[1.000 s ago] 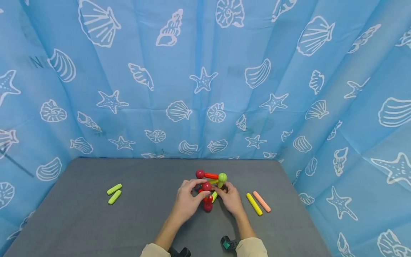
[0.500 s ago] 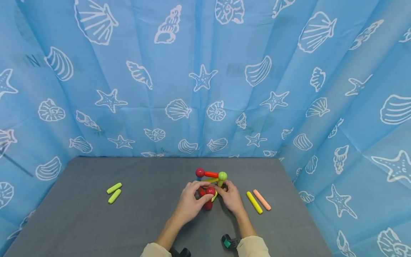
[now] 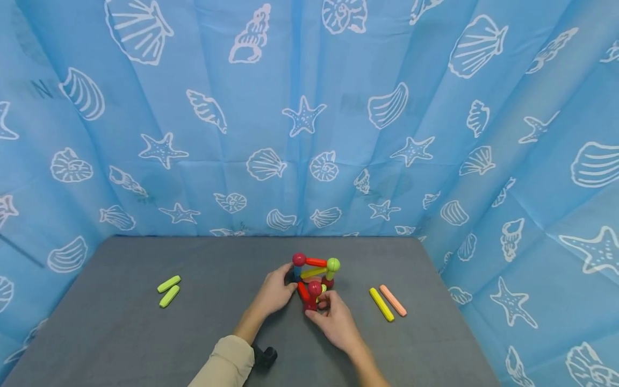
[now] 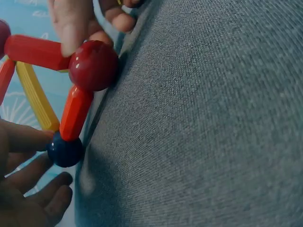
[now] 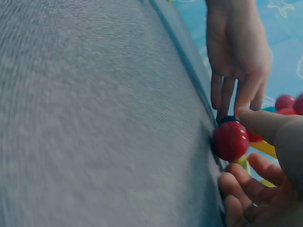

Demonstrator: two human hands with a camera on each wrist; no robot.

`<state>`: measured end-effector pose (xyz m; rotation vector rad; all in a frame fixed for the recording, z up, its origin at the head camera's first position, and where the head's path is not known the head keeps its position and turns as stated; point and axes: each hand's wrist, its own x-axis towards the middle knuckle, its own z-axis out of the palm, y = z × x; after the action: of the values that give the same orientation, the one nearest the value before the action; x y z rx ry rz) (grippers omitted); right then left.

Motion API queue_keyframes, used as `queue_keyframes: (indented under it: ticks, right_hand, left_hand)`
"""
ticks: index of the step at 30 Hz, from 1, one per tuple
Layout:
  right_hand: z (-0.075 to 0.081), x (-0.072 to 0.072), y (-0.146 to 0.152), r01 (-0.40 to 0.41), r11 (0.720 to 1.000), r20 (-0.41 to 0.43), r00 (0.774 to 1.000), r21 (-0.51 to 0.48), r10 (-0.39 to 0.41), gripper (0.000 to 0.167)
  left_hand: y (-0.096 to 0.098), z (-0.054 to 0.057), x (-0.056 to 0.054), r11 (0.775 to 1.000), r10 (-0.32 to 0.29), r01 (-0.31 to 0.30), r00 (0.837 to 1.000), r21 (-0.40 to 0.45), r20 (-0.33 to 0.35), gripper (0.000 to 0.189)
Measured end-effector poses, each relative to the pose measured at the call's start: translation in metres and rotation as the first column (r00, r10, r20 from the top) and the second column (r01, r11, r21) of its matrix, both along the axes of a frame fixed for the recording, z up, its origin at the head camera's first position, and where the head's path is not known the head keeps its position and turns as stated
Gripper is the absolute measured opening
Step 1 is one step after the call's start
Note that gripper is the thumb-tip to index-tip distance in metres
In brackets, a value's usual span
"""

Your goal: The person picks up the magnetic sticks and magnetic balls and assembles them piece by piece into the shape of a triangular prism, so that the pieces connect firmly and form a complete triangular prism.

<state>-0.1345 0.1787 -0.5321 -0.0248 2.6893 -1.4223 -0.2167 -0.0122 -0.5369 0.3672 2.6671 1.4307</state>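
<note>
A small frame of coloured balls and rods stands on the grey table, with a red ball (image 3: 299,259), a lime ball (image 3: 333,265) and another red ball (image 3: 315,288) on top. At its left corner my left hand (image 3: 274,290) pinches a dark blue ball (image 4: 65,149) low on the frame. My right hand (image 3: 338,322) holds the lower front red ball (image 5: 230,141) between thumb and fingers. A red rod (image 4: 35,51) rises from that ball, and an orange-red rod (image 4: 75,113) joins it to the blue one. My hands partly hide the lower joints.
Two lime rods (image 3: 169,296) lie on the left of the grey table (image 3: 217,322). To the right are a yellow rod (image 3: 381,305) and a salmon rod (image 3: 393,300). A blue shell-print curtain (image 3: 300,177) hangs behind and along the right.
My left hand has let go of the upper front red ball and moved left to the blue ball. My right hand has come nearer, from the right corner to the lower front red ball.
</note>
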Motion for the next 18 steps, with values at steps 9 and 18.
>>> queue_keyframes:
  ticks: [9, 18]
  right_hand:
    - [-0.005, -0.011, -0.004, -0.029, 0.990, -0.152, 0.987, 0.141, 0.051, 0.031]
    - [-0.004, -0.020, -0.001, -0.022, 0.959, -0.337, 0.934, 0.283, 0.121, 0.020]
  left_hand:
    - [-0.019, -0.001, 0.014, 0.997, 0.045, -0.047, 0.999, -0.059, -0.024, 0.035]
    - [-0.030, 0.014, 0.047, 0.967, 0.101, -0.103, 0.995, -0.231, -0.021, 0.034]
